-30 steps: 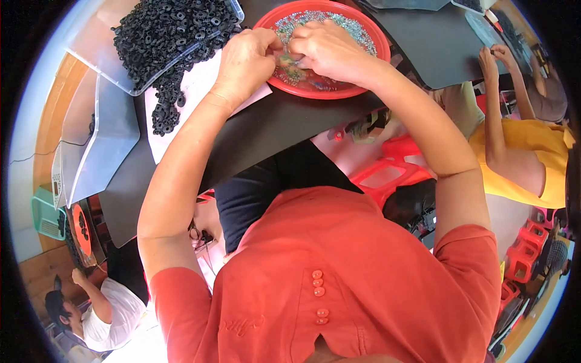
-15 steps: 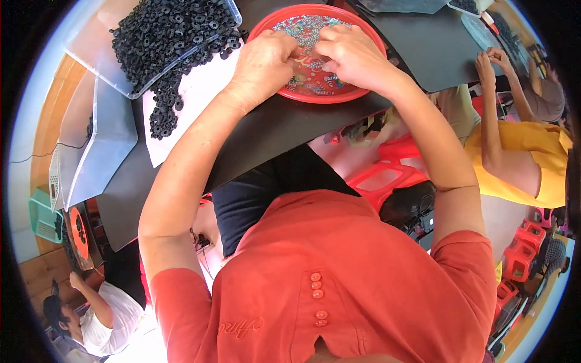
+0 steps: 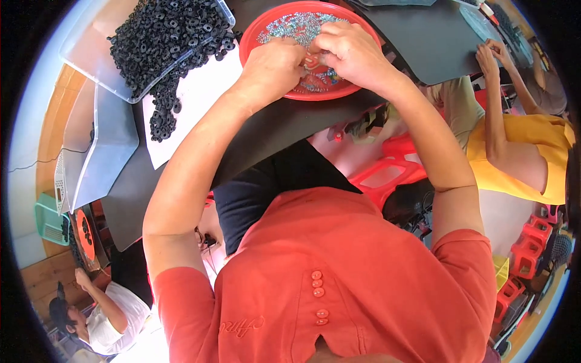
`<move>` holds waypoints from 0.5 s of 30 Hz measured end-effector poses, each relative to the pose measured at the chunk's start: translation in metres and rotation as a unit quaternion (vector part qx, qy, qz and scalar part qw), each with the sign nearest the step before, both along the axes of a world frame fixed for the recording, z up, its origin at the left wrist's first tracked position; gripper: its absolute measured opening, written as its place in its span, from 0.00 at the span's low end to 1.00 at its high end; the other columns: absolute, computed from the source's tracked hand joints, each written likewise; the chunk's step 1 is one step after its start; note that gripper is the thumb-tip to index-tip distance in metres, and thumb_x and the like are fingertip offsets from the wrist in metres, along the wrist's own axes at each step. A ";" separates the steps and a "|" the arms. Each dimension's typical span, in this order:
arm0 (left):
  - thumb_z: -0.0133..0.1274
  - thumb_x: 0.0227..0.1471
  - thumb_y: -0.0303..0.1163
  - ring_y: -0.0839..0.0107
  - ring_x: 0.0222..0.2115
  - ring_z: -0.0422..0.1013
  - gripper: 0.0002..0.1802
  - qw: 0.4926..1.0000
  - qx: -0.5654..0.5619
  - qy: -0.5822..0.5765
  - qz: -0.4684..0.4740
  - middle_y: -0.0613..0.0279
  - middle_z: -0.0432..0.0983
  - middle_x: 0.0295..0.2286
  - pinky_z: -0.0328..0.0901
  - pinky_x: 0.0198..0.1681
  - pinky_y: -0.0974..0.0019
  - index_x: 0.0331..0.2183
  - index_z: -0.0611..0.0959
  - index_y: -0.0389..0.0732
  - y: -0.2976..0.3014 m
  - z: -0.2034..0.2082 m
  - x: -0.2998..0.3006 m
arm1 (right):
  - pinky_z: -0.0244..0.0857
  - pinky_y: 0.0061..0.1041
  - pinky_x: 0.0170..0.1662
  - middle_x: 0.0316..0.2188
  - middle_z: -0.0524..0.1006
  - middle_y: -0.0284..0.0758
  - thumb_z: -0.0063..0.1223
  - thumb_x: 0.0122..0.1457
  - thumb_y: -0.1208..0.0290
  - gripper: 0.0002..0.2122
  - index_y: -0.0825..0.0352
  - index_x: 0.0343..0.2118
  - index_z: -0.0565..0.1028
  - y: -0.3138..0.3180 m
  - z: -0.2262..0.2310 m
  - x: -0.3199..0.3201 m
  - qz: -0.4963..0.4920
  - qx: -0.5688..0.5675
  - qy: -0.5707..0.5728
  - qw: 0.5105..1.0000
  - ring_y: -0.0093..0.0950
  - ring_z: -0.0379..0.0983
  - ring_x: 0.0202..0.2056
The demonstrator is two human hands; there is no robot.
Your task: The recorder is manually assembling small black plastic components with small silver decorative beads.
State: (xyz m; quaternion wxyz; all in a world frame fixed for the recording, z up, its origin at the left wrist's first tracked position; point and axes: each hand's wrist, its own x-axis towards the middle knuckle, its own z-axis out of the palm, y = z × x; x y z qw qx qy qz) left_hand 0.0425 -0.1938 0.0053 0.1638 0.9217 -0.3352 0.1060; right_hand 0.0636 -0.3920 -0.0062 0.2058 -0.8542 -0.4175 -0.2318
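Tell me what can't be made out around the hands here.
- Whether the left hand and right hand hold anything: head view, hidden by the hands themselves.
- Shape of the silvery pieces in the red tray: head view, too small.
- Far end of the clear bin of black parts: head view, cut off by the top edge.

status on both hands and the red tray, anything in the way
Left hand, right hand: curled over red tray, grip hidden. Small silvery parts inside. Black parts piled left, outside tray.

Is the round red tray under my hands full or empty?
Neither, partly filled: small silvery pieces lie scattered across the round red tray, with patches of its bottom showing between them.
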 end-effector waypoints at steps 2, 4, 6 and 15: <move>0.59 0.41 0.31 0.55 0.35 0.71 0.11 1.000 0.007 0.002 0.003 0.55 0.74 0.28 0.66 0.40 0.57 0.30 0.81 0.38 -0.002 0.003 0.000 | 0.62 0.33 0.35 0.24 0.70 0.34 0.58 0.45 0.75 0.05 0.67 0.26 0.75 0.001 0.002 -0.004 0.009 0.007 -0.015 1.000 0.35 0.70 0.32; 0.60 0.40 0.29 0.57 0.33 0.73 0.10 0.996 -0.024 0.073 0.036 0.54 0.76 0.28 0.66 0.39 0.59 0.30 0.80 0.37 -0.002 0.006 -0.001 | 0.62 0.33 0.36 0.24 0.71 0.34 0.59 0.44 0.76 0.06 0.67 0.26 0.75 0.001 0.004 -0.007 0.025 0.008 -0.004 1.000 0.35 0.70 0.32; 0.60 0.40 0.28 0.59 0.31 0.73 0.10 0.994 -0.030 0.094 0.042 0.54 0.76 0.27 0.67 0.37 0.61 0.30 0.80 0.37 0.002 0.005 0.004 | 0.62 0.33 0.36 0.24 0.71 0.34 0.59 0.43 0.76 0.06 0.67 0.26 0.75 0.001 0.004 -0.003 0.041 0.016 0.003 0.999 0.35 0.70 0.31; 0.61 0.37 0.30 0.53 0.31 0.73 0.09 0.987 -0.079 0.134 0.043 0.53 0.76 0.23 0.66 0.34 0.55 0.22 0.78 0.39 0.006 0.002 0.008 | 0.61 0.36 0.38 0.26 0.71 0.35 0.58 0.42 0.74 0.07 0.67 0.25 0.73 0.007 0.001 -0.007 0.016 -0.026 -0.003 1.000 0.36 0.69 0.35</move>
